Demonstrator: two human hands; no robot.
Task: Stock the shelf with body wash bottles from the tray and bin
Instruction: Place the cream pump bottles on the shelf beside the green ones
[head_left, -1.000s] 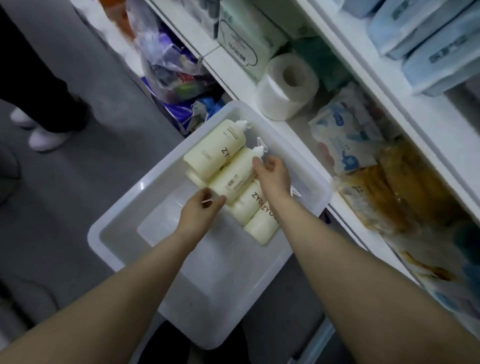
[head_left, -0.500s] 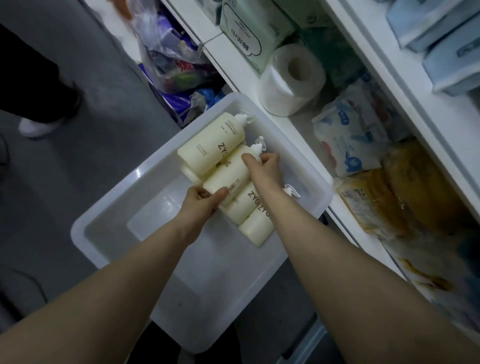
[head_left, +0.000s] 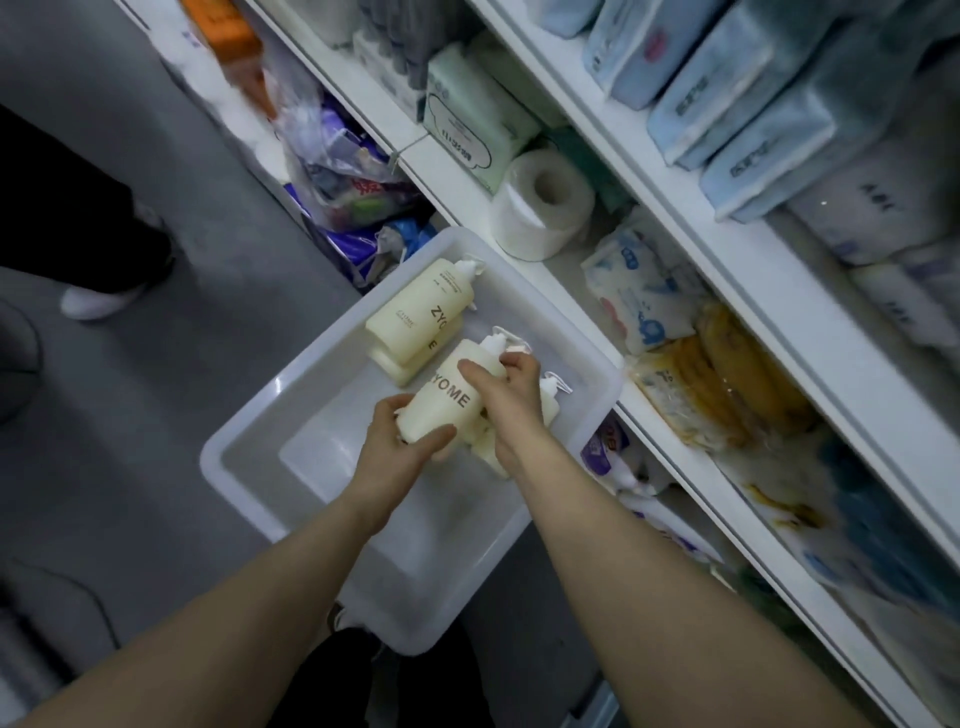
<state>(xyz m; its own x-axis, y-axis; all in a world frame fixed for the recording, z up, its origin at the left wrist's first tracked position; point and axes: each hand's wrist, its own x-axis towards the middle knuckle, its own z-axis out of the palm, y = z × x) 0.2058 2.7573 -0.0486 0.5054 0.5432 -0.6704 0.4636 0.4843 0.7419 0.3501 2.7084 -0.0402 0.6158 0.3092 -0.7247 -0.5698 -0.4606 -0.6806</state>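
Observation:
A white plastic bin (head_left: 291, 415) sits on the floor against the shelf (head_left: 597, 130) and holds several cream pump bottles. Both my hands hold one cream bottle (head_left: 447, 395), printed ZYOME, raised a little above the pile. My left hand (head_left: 400, 447) grips its base end. My right hand (head_left: 498, 389) grips its upper part near the white pump. Two more bottles (head_left: 421, 312) lie stacked at the bin's far side. Other bottles (head_left: 548, 405) lie partly hidden under my right hand.
The white shelf on the right carries a paper roll (head_left: 543, 205), a green tissue pack (head_left: 467, 119), blue packs (head_left: 727, 93) and yellow packets (head_left: 727, 384). A person's dark trouser leg and white shoe (head_left: 98, 299) stand on the grey floor at left. Bagged goods (head_left: 343, 182) lie beyond the bin.
Both hands have closed round one bottle and lifted it off the pile, turning it so its label faces up. The view has tilted up toward the shelves.

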